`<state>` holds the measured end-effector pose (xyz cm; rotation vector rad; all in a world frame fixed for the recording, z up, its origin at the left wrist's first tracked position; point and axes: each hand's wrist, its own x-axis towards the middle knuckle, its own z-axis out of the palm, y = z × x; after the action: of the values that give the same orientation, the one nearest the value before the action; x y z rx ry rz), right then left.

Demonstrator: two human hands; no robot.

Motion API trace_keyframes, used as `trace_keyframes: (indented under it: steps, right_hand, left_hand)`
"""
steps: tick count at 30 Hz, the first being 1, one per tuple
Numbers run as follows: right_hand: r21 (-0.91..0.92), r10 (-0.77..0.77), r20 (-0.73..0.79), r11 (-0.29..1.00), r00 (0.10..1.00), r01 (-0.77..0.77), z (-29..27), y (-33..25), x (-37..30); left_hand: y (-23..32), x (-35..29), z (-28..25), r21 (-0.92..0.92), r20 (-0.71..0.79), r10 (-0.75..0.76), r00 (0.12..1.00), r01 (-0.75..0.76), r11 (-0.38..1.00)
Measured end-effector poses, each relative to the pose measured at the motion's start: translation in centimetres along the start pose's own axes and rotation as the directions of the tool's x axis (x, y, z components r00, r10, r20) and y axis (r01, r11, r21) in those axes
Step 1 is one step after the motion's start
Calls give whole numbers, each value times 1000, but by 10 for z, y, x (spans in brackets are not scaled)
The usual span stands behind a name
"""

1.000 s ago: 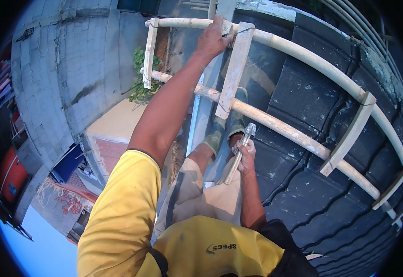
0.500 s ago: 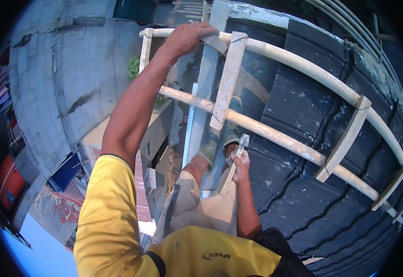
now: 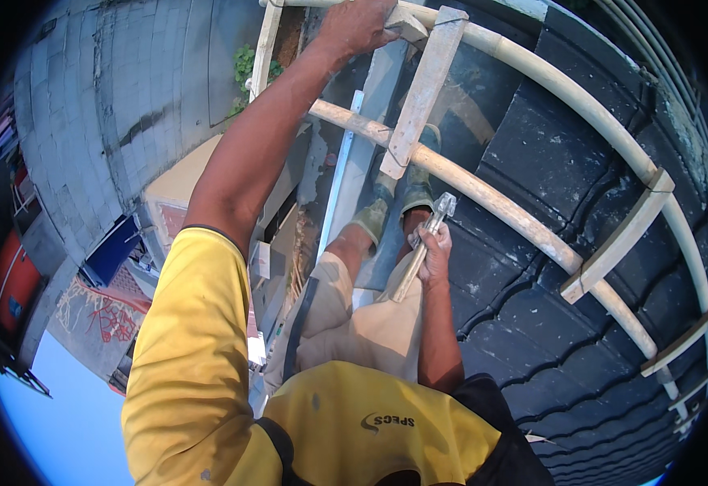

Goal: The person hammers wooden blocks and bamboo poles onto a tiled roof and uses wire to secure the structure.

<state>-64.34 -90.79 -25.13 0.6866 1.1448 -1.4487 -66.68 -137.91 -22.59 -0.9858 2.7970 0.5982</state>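
Note:
My left hand (image 3: 358, 26) is closed round the upper pole of a wooden ladder (image 3: 512, 212), with round poles and flat rungs. A short wood block (image 3: 406, 24) lies against its fingertips; whether the fingers also grip the block I cannot tell. Lower down, in front of my thigh, my right hand (image 3: 435, 251) is wrapped round a hammer (image 3: 409, 279). The hammer has a pale wooden handle and a whitish, dusty head that points up and away. One flat rung (image 3: 427, 93) crosses the poles just right of my left hand.
Dark roof tiles (image 3: 516, 324) slope away on the right, under the ladder. My shoes (image 3: 374, 217) stand on a narrow grey ledge. Left of it is a drop toward lower buildings, a grey roof (image 3: 119, 105) and a blue tarp (image 3: 112, 251). A pale metal strip (image 3: 339, 174) runs beside the ledge.
The ladder and my left hand appear higher in the view, partly as the view has tilted. My right hand and the hammer have shifted slightly up and to the right. Both grips stay the same.

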Motion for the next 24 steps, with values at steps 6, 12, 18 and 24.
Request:
trace_keyframes:
  steps: [6,12,18,24]
  right_hand:
    - [-18,11,-25,1000,1000,-12,5,-5,-4]
    - [3,17,25,1000,1000,-17,3,-3,-2]
    - [-4,23,18,1000,1000,-23,3,-4,-4]
    - [6,11,-5,1000,1000,-11,2,-8,-4]
  left_hand:
    - [37,-13,-14,-332,-152,-153,977,95,938]
    - [16,-48,14,-140,-170,-369,914,349,927]
    - [38,-45,47,-209,-307,-256,916,198,958]
    - [50,2,37,-236,-249,-360,899,304,923]
